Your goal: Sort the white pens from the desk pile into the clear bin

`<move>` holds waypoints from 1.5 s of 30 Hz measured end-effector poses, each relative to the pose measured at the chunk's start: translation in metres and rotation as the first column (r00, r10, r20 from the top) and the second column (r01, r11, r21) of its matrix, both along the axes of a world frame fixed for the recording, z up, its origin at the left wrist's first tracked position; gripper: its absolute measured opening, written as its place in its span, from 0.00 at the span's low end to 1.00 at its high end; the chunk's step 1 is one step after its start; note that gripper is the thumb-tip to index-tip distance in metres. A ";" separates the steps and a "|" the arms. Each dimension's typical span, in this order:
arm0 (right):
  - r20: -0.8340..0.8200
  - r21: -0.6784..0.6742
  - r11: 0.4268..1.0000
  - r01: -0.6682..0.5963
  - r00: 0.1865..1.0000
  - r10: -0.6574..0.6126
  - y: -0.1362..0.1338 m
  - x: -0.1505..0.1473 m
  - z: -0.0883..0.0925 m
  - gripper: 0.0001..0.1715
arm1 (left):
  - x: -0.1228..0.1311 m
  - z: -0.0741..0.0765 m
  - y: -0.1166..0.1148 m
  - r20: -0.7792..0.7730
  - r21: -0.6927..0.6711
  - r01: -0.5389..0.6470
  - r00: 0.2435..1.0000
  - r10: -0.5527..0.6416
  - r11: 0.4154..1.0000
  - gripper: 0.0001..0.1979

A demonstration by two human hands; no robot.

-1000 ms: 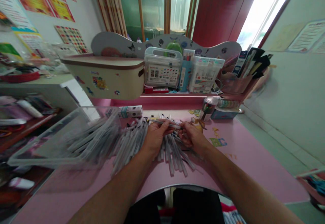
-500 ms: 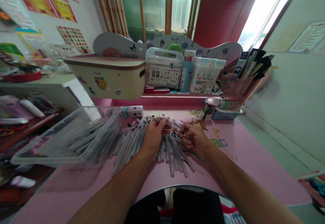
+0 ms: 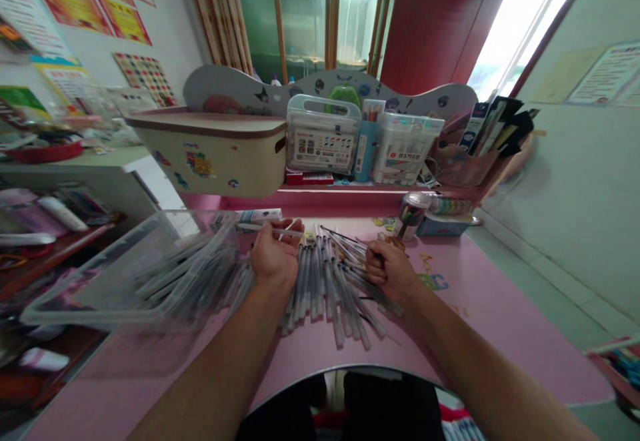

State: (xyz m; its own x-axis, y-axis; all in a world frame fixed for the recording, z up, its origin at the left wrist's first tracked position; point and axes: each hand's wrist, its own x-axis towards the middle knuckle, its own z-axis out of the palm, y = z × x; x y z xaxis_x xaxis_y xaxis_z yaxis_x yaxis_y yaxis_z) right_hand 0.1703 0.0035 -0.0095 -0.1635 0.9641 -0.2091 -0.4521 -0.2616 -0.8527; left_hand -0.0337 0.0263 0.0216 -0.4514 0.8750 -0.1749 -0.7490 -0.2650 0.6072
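Note:
My left hand (image 3: 276,257) is turned palm up by the left part of the pen pile, its thumb pressing a pale translucent pen (image 3: 295,233) across the fingers. My right hand (image 3: 387,264) is closed at the right edge of the pile. A thin dark rod (image 3: 339,233) runs towards its fingers; whether they grip it, I cannot tell. Between my hands many slim translucent pens (image 3: 320,287) lie fanned out on the pink desk (image 3: 480,334), their dark ends mostly pointing away from me.
A clear plastic bin (image 3: 95,317) with more pens stands at the left. Behind the pile lies a small white box (image 3: 260,216). A clear jar (image 3: 414,211) stands at the back right. The shelf above holds a lidded cream box (image 3: 220,161) and marker cases (image 3: 323,144).
My hands have moved apart. The left has shifted left and rolled palm up with the pen; the right has drawn slightly right and closed, uncovering the middle of the pile.

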 end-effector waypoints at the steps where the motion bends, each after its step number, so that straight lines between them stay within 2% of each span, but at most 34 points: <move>1: 0.002 0.007 0.998 0.055 0.998 -0.055 0.001 0.000 -0.001 0.21 | -0.002 0.002 0.001 0.029 -0.027 -0.016 0.999 0.017 1.000 0.08; 3: 0.015 0.043 0.992 0.115 0.993 -0.116 0.001 -0.002 -0.003 0.20 | 0.001 0.003 -0.003 0.023 -0.052 0.040 0.999 -0.039 0.998 0.02; 5: 0.056 0.094 0.991 0.099 0.993 -0.105 -0.001 -0.006 -0.004 0.21 | 0.012 0.001 -0.013 -0.053 -0.051 0.220 0.974 -0.222 0.974 0.08; 7: 0.144 0.156 0.987 0.036 0.988 -0.059 -0.006 -0.010 -0.004 0.21 | 0.027 -0.003 -0.025 -0.149 -0.064 0.435 0.886 -0.439 0.898 0.16; 9: 0.250 0.205 0.977 -0.056 0.968 0.004 -0.011 -0.014 -0.004 0.21 | 0.039 -0.008 -0.035 -0.220 -0.087 0.556 0.798 -0.560 0.827 0.17; 11: 0.318 0.217 0.966 -0.140 0.946 0.066 -0.015 -0.016 -0.004 0.19 | 0.045 -0.012 -0.039 -0.251 -0.095 0.566 0.782 -0.570 0.819 0.15; 13: 0.352 0.233 0.962 -0.141 0.935 0.052 -0.015 -0.016 -0.005 0.17 | 0.044 -0.013 -0.037 -0.234 -0.084 0.528 0.814 -0.532 0.845 0.14; 15: 0.406 0.285 0.958 -0.041 0.910 -0.082 -0.013 -0.013 -0.005 0.14 | 0.039 -0.012 -0.034 -0.172 -0.081 0.523 0.831 -0.529 0.848 0.13; 17: 0.496 0.359 0.931 0.062 0.832 -0.247 -0.011 -0.009 -0.001 0.12 | 0.035 -0.010 -0.031 -0.072 -0.109 0.573 0.810 -0.582 0.812 0.12; 20: 0.604 0.532 0.843 0.074 0.665 -0.439 -0.015 -0.008 0.007 0.10 | 0.035 -0.009 -0.034 0.114 -0.191 0.690 0.722 -0.682 0.698 0.10; 22: 0.583 0.678 0.735 0.026 0.589 -0.559 -0.021 -0.012 0.012 0.09 | 0.040 -0.009 -0.039 0.208 -0.203 0.757 0.653 -0.728 0.621 0.08; 24: 0.534 0.775 0.631 -0.040 0.574 -0.621 -0.027 -0.016 0.014 0.08 | 0.047 -0.009 -0.044 0.255 -0.167 0.805 0.593 -0.764 0.569 0.08; 26: 0.540 0.799 0.586 -0.135 0.589 -0.601 -0.032 -0.020 0.013 0.09 | 0.052 -0.009 -0.049 0.277 -0.134 0.830 0.557 -0.783 0.542 0.10; 29: 0.613 0.766 0.573 -0.293 0.603 -0.511 -0.033 -0.023 0.010 0.08 | 0.058 -0.008 -0.052 0.285 -0.157 0.816 0.577 -0.765 0.557 0.13; 31: 0.630 0.756 0.558 -0.343 0.612 -0.478 -0.033 -0.023 0.010 0.07 | 0.060 -0.007 -0.053 0.288 -0.184 0.792 0.610 -0.738 0.582 0.16; 34: 0.623 0.750 0.579 -0.319 0.635 -0.456 -0.033 -0.021 0.013 0.08 | 0.061 -0.009 -0.052 0.303 -0.181 0.791 0.610 -0.732 0.584 0.16; 37: 0.598 0.747 0.626 -0.221 0.635 -0.489 -0.031 -0.017 0.018 0.09 | 0.061 -0.011 -0.051 0.311 -0.164 0.787 0.613 -0.726 0.594 0.15; 40: 0.591 0.738 0.664 -0.121 0.590 -0.550 -0.024 -0.008 0.020 0.11 | 0.057 -0.009 -0.049 0.296 -0.206 0.764 0.644 -0.705 0.611 0.13; 42: 0.606 0.729 0.677 -0.100 0.553 -0.572 -0.015 -0.001 0.020 0.12 | 0.051 -0.001 -0.047 0.259 -0.241 0.749 0.662 -0.703 0.617 0.13; 45: 0.696 0.689 0.693 -0.212 0.457 -0.554 -0.003 0.012 0.019 0.12 | 0.036 0.020 -0.044 0.152 -0.214 0.716 0.697 -0.701 0.665 0.15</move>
